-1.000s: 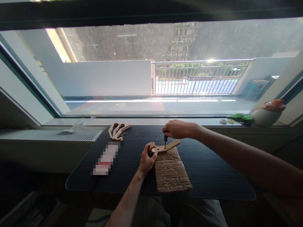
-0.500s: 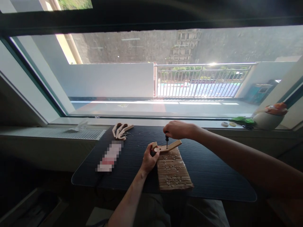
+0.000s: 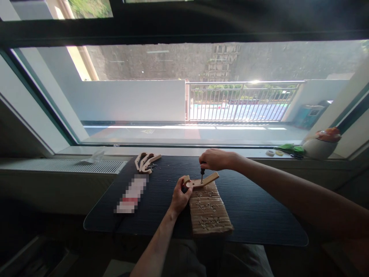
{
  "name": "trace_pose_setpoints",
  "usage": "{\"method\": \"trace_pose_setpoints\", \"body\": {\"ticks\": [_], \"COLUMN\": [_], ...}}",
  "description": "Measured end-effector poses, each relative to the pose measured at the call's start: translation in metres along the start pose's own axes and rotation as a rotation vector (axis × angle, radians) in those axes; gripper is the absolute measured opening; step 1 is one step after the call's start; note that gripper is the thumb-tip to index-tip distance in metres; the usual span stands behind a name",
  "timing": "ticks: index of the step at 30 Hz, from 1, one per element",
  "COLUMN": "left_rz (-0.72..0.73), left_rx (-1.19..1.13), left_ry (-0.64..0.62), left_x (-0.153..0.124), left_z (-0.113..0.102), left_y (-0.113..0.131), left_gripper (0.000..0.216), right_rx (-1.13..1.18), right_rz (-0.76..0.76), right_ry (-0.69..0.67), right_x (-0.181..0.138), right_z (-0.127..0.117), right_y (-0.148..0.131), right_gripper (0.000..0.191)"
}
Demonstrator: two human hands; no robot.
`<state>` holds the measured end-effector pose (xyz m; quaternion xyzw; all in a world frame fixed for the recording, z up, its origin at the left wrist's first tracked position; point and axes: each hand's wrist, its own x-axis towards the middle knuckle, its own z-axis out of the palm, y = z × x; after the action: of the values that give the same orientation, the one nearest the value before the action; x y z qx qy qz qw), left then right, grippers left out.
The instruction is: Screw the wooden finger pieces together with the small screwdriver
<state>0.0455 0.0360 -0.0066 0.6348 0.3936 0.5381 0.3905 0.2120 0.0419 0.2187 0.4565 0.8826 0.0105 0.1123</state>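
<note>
My right hand (image 3: 213, 159) is closed round the dark handle of a screwdriver (image 3: 202, 174), its shaft pointing down. The tip meets the middle of a curved wooden hook piece (image 3: 198, 184), near a small hole. My left hand (image 3: 181, 195) grips the hooked left end of this piece. Beneath the wood lies a corrugated cardboard pad (image 3: 211, 213), its top pitted with many small holes. The far end of the wooden piece slants up to the right.
Several similar wooden hook pieces (image 3: 146, 162) lie at the back left of the dark table (image 3: 253, 207), with small screws (image 3: 153, 166) beside them. A blurred-out pale strip (image 3: 132, 194) lies in front. On the windowsill are a white pot (image 3: 321, 148), a green item (image 3: 290, 147) and tape rolls (image 3: 279, 152).
The view has shifted slightly, so the whole scene sits a little lower and further left. Both hands keep their hold, and the screwdriver stays on the wooden piece.
</note>
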Motion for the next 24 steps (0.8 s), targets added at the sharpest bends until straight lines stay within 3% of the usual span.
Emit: {"method": "trace_pose_setpoints", "body": {"ticks": [10,17,24], "left_rz": [-0.027,-0.015,-0.004], "left_rx": [-0.005,0.016,0.033], "left_ry": [-0.024,-0.022,-0.018], "left_x": [-0.001,-0.001,-0.001], "left_z": [-0.001,-0.002,-0.001], "left_y": [0.002,0.002,0.0], "left_gripper": [0.036,0.036,0.036], "right_rx": [0.091,0.063,0.042], "right_rz": [-0.071,-0.007,-0.06], "right_ry": [-0.014,-0.019,0.037], "right_x": [-0.003,-0.005,-0.01], "right_z": [-0.008,-0.006,-0.004], "right_y": [0.004,0.009,0.005], "right_gripper": [0.026,0.024,0.024]}}
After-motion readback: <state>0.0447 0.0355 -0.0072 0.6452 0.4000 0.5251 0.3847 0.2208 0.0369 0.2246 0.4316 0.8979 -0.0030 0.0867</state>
